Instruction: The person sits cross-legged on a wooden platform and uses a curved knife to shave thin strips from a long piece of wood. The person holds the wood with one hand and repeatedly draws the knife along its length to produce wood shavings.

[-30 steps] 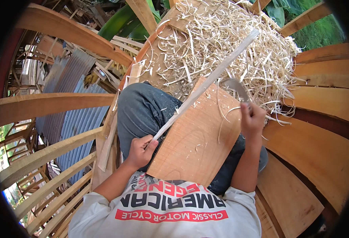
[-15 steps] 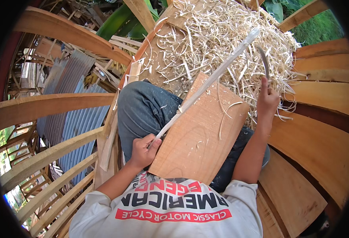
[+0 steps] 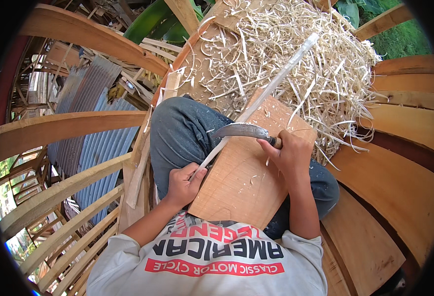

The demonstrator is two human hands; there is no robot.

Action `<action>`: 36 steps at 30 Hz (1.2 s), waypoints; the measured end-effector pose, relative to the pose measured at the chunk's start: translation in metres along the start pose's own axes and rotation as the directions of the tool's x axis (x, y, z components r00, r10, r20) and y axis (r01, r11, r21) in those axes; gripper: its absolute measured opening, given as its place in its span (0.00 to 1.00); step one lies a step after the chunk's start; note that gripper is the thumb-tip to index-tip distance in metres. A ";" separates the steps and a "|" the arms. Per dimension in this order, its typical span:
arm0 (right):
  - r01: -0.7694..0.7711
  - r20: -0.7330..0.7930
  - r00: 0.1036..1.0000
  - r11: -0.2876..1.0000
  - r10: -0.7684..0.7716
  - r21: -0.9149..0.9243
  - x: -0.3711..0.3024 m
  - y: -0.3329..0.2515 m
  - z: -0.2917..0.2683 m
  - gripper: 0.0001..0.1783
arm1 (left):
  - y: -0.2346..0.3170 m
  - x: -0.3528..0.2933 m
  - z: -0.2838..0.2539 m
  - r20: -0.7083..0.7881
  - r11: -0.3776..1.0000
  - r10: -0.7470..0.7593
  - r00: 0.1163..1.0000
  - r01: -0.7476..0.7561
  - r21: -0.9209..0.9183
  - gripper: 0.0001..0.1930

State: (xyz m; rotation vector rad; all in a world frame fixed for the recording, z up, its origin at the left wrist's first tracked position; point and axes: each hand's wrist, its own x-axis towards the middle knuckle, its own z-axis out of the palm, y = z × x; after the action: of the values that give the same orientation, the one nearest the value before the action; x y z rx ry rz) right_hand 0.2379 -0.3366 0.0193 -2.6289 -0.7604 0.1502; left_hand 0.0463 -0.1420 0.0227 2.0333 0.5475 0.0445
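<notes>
My left hand (image 3: 183,183) is closed around the near end of a long pale wooden strip (image 3: 279,78), which slants away up to the right over the board. My right hand (image 3: 292,154) grips the short handle of a curved knife (image 3: 241,130). The blade points left and lies across the strip; whether its edge touches the wood cannot be told. Under both is a flat wooden board (image 3: 236,185), resting across my lap with a few small shavings on it.
A large heap of curled wood shavings (image 3: 320,74) covers the floor ahead. Slatted wooden rails (image 3: 69,121) run along the left, with corrugated metal sheets (image 3: 101,153) beyond. Wide curved planks (image 3: 399,172) line the right side.
My right hand has come in from the right, swinging the knife from upright beside the board to lying across the strip. My left hand keeps its hold with little movement.
</notes>
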 end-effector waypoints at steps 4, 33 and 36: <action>0.009 -0.083 0.997 1.000 -0.010 -0.007 0.006 0.005 0.003 0.27 | 0.001 0.001 -0.001 0.011 1.000 -0.003 1.000 0.003 0.002 0.14; -0.035 -0.142 0.988 0.988 0.057 0.151 0.008 0.013 -0.014 0.32 | -0.002 -0.005 -0.001 0.031 0.997 -0.012 0.999 0.015 -0.070 0.15; -0.147 -0.136 0.979 0.988 0.152 0.047 0.026 0.011 -0.010 0.34 | -0.003 -0.006 0.002 0.017 0.999 -0.010 1.000 0.010 -0.044 0.14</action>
State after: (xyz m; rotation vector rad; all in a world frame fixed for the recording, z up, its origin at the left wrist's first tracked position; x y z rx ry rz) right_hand 0.2672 -0.3347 0.0245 -2.6288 -0.5089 0.0218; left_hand 0.0407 -0.1447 0.0199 1.9860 0.5415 0.0329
